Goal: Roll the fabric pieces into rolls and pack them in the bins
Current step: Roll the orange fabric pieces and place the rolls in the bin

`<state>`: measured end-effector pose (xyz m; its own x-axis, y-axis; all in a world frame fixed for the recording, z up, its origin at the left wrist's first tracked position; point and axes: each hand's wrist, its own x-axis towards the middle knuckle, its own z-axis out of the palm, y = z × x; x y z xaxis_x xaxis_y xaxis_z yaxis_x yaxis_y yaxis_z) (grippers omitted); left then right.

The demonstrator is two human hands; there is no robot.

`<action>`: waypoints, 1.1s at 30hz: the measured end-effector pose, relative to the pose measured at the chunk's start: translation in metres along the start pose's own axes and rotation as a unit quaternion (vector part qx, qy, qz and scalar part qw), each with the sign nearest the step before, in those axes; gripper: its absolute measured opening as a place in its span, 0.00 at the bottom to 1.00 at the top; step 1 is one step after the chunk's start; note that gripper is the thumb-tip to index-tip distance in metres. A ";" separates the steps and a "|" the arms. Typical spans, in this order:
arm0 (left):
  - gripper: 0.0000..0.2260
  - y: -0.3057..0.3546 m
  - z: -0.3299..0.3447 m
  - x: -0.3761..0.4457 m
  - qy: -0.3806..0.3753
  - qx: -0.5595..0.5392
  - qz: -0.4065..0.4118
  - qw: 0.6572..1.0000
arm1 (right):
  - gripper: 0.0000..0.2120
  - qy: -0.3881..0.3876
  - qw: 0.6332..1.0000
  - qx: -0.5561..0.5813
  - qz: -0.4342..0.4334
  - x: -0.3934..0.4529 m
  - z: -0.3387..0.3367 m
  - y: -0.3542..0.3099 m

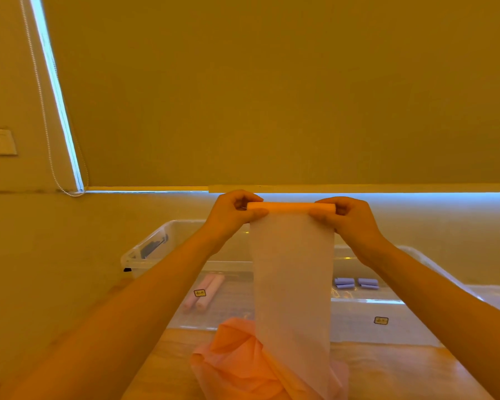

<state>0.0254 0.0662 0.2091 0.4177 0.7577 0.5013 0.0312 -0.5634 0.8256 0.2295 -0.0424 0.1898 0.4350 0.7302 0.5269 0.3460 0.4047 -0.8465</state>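
i hold the orange fabric roll [291,207] level in the air, above the clear bins. my left hand [235,210] grips its left end, fingers [250,196] curled over the top and thumb under; my right hand [347,217] pinches the right end the same way. from the roll an unrolled strip of fabric [292,272] hangs straight down to a crumpled heap of orange fabric [243,359] on the wooden worktop [387,370], just below and in front of the roll.

the hanging strip hides the middle of the left bin [168,235] behind it. left of the strip, two pink rolls [204,291] lie side by side in that bin, with a small label [199,293] on the wall before them. right of the strip, purple rolls [355,283] lie in the right bin [381,306], which bears its own label [380,320]. above the roll a drawn roller blind [272,96] fills the window, its bead chain [49,134] hanging at far left beside a wall switch [2,142].
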 end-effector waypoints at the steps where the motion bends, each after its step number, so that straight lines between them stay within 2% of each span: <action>1: 0.09 -0.001 0.000 0.001 0.000 0.008 0.004 1.000 | 0.05 0.003 1.000 -0.005 0.004 0.000 0.001 0.002; 5: 0.06 -0.004 0.002 0.002 -0.007 -0.014 -0.006 1.000 | 0.04 0.011 1.000 0.002 0.013 0.000 0.002 0.007; 9: 0.04 -0.008 0.004 0.001 0.013 -0.002 -0.025 1.000 | 0.11 -0.005 1.000 0.010 0.006 -0.001 0.002 0.008; 16: 0.07 -0.014 0.001 0.000 -0.004 0.018 -0.015 1.000 | 0.02 0.017 1.000 0.002 0.025 0.000 0.004 0.012; 23: 0.04 -0.011 0.005 -0.002 0.012 0.033 -0.024 0.999 | 0.09 -0.006 1.000 0.007 0.021 -0.001 0.002 0.014; 27: 0.05 -0.012 0.004 -0.002 0.006 0.000 -0.029 1.000 | 0.08 -0.001 1.000 -0.003 0.016 -0.001 0.002 0.013; 30: 0.08 -0.014 0.002 -0.003 0.003 0.022 -0.016 1.000 | 0.07 0.006 1.000 -0.002 0.022 -0.001 0.002 0.013; 33: 0.06 -0.012 0.003 -0.003 0.000 0.023 -0.020 1.000 | 0.06 0.008 1.000 0.005 0.028 -0.002 0.003 0.013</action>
<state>0.0267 0.0699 0.1969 0.4148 0.7806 0.4677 0.0896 -0.5465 0.8327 0.2311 -0.0371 0.1779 0.4669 0.7433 0.4791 0.3123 0.3683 -0.8757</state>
